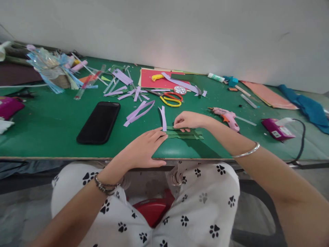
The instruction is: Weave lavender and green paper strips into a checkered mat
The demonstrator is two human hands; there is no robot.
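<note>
Green paper strips (183, 136) lie side by side on the green table near its front edge. My left hand (144, 147) rests flat, fingers stretched, with its fingertips on the left ends of these strips. Over their upper edge, my right hand (189, 120) pinches the topmost green strip between thumb and finger. A short purple paper strip (163, 118) stands out just above my left fingertips, its lower end touching the green strips. Farther left lies a folded loop of purple paper (138, 113).
A black phone (99, 122) lies left. Scissors (171, 99), a red sheet (151, 82) and purple scraps (123, 77) are behind my hands. A pink glue gun (227, 117) and a purple power socket block (277, 129) with a cable sit right. A wall (164, 34) bounds the back.
</note>
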